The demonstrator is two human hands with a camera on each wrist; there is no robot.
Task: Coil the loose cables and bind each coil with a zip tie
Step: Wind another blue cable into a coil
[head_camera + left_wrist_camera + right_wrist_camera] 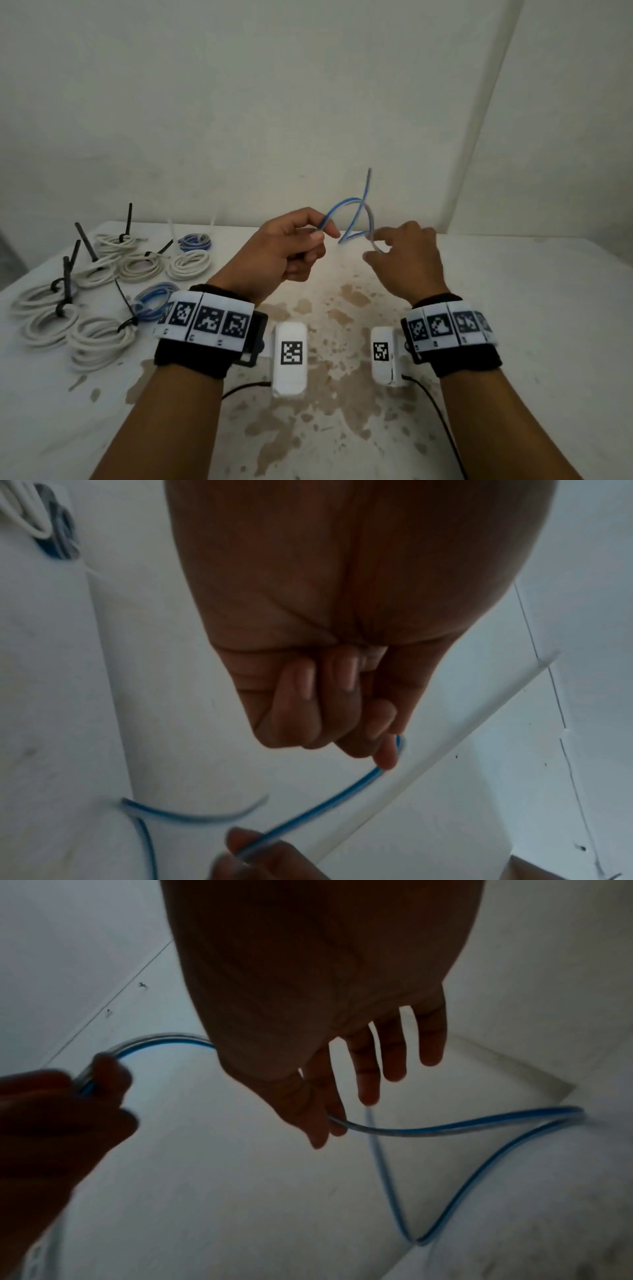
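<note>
Both hands are up off the table (513,308), and the blue-and-white cable (346,205) is strung between them in the air, above the stained middle of the tabletop. The left hand (291,246) pinches one stretch of it between thumb and forefinger, the other fingers curled into the palm. From that pinch the cable arches up and to the right, then comes down to the right hand (404,260), which holds it between thumb and forefinger with the remaining fingers spread loose (the right wrist view shows this best).

What matters for the next turn, I would say, is the slack: it lies on the right hand's side. Beyond that grip the cable runs out, folds back in a tight bend and crosses itself, and its free end sticks nearly straight up, on the far side of both hands. So the loop's long axis runs left to right between the two grips, and the right hand is the nearer one to sweep the tail round toward the left hand's pinch.

Well to the left on the table lie the bound coils (99,335), white and blue, black zip ties (128,219) standing up from several.
</note>
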